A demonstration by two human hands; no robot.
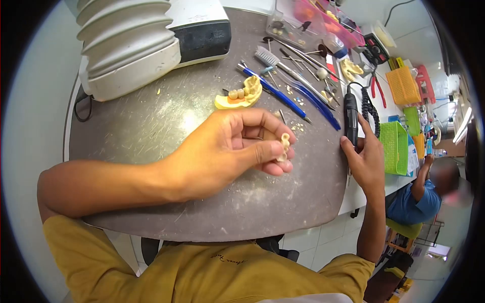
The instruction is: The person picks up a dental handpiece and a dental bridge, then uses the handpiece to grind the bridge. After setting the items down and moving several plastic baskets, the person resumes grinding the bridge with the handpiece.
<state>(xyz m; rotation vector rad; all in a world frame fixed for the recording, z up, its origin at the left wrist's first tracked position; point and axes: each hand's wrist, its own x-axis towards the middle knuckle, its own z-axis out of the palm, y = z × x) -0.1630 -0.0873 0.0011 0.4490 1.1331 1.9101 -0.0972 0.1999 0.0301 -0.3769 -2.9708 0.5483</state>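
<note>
My left hand [227,149] is held over the grey round table [151,126], its fingers pinching a small cream dental bridge piece [284,146]. My right hand [366,156] rests at the table's right edge and grips a black rotary handpiece [350,113] with a coiled black cord. Beyond my left hand a yellow dental jaw model [242,95] with teeth lies on the table.
Blue-handled tools [283,98], a brush and several metal instruments lie at the back right. A white ribbed suction hose and machine [141,40] stand at the back left. Green [394,146] and orange [402,85] baskets sit right. Another person in blue [419,197] sits beyond.
</note>
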